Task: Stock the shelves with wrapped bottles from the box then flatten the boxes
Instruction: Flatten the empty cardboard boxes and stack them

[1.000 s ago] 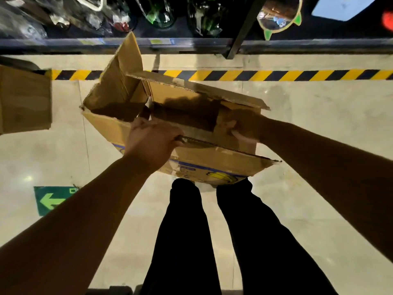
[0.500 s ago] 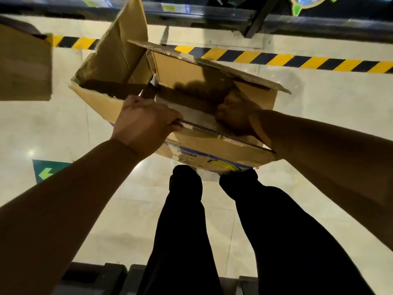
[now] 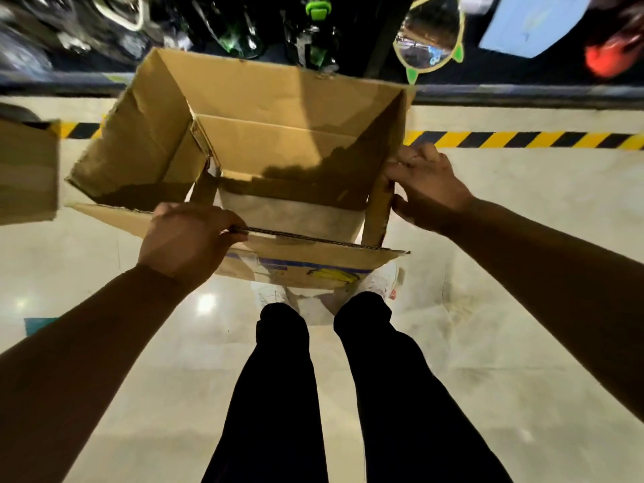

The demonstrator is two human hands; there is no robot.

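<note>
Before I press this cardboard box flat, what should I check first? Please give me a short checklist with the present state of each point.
1. Left hand grips the near wall of the cardboard box: ok.
2. Right hand grips the box's right corner edge: ok.
3. No bottle shows inside the box: ok.
4. Top flaps stand open: ok.
5. Bottom flaps released: cannot tell; only a pale patch shows at the bottom.
6. Far flap apart from the shelf bottles: cannot tell; they overlap in this view.
</note>
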